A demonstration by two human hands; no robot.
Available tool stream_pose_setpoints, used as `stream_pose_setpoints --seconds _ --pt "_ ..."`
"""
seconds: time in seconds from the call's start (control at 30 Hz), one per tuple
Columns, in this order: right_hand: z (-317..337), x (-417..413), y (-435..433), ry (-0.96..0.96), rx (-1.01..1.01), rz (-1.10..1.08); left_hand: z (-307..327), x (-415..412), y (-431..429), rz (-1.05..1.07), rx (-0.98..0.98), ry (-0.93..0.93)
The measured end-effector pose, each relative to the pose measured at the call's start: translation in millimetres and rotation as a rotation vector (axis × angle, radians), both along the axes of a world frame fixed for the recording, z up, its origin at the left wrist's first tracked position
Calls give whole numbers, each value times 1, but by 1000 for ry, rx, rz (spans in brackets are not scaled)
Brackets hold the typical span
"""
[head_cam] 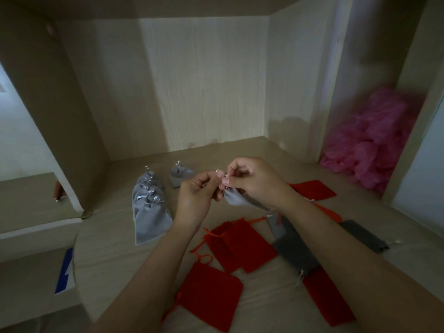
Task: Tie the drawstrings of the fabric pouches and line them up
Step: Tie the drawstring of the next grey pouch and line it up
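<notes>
- My left hand (200,188) and right hand (252,180) each pinch the silver drawstring (222,175) of a grey fabric pouch (236,197), held above the wooden tabletop (108,248).
- Tied grey pouches (149,203) overlap in a row to the left.

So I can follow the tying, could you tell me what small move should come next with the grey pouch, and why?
Probably pull the silver strings apart to tighten the tie: the left hand and right hand both pinch them at the mouth of the grey pouch, held off the table.
</notes>
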State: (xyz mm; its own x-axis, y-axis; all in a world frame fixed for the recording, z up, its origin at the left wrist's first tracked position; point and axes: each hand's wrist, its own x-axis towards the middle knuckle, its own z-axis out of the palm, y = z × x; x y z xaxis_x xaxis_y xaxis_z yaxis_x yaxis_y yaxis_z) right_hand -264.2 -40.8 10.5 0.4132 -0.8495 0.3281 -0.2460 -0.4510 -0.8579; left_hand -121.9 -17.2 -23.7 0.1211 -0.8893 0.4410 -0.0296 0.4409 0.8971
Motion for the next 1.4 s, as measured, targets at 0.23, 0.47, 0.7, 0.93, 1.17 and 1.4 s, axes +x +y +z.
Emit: stream_pose_setpoints --seconds 0.23,0.47,0.7,0.93,1.17,1.4 --pt "-5 10 4 19 -146 -132 0 11 -4 1 47 16" --pt "-5 12 7 143 -198 -188 -2 -4 1 86 -40 42" --pt "3 12 10 240 -350 -210 0 -1 0 -122 88 278" --pt "15 3 11 292 -85 -115 10 18 7 -254 135 63" --pt "14 5 13 469 -146 -177 12 24 8 -122 49 -193" --pt "5 13 10 648 -157 -322 3 23 3 79 -181 -700"
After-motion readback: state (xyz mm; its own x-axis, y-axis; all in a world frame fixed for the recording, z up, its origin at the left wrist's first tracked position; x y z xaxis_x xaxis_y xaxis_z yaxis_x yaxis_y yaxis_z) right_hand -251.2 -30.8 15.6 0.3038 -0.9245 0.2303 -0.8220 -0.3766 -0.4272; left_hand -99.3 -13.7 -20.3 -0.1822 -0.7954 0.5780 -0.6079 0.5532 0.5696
